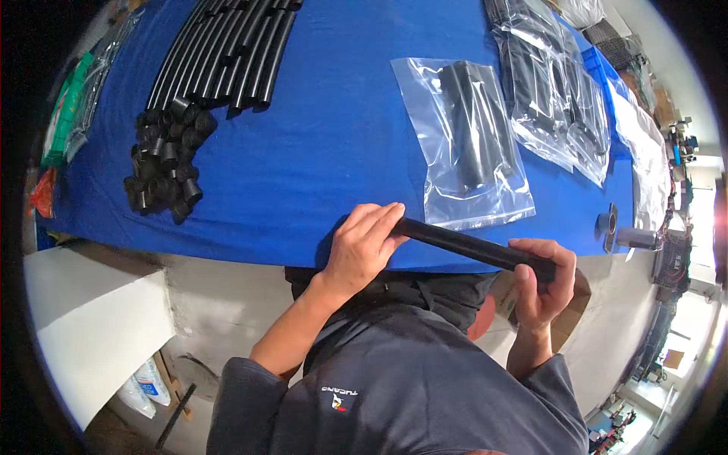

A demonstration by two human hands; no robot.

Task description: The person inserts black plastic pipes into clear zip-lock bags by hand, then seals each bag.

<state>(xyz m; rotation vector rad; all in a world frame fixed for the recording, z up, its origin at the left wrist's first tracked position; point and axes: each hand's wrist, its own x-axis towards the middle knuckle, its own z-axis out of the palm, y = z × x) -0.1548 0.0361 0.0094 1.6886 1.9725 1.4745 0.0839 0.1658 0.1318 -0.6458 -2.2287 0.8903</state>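
Head view, black tube: one dark tube (466, 244) is held in front of the body, at the near edge of the blue surface (334, 144).
Long axis: runs crosswise between the hands, slanting from its farther left end to its right end, closer to the body.
Left hand: the left hand (360, 249) has its fingers almost straight and together, tips and thumb pinching the tube's left end.
Right hand: the right hand (547, 287) curls around the right end, thumb on the near side, fingers on the far side.
Nearer hand: neither; each is on its own end, the middle bare between them.
Clear bag: a plastic bag (497, 206) with dark tubes inside lies just beyond the held tube; whether they touch, I cannot tell.
Far left: loose black caps (163, 155) are heaped below a row of tubes (227, 57).
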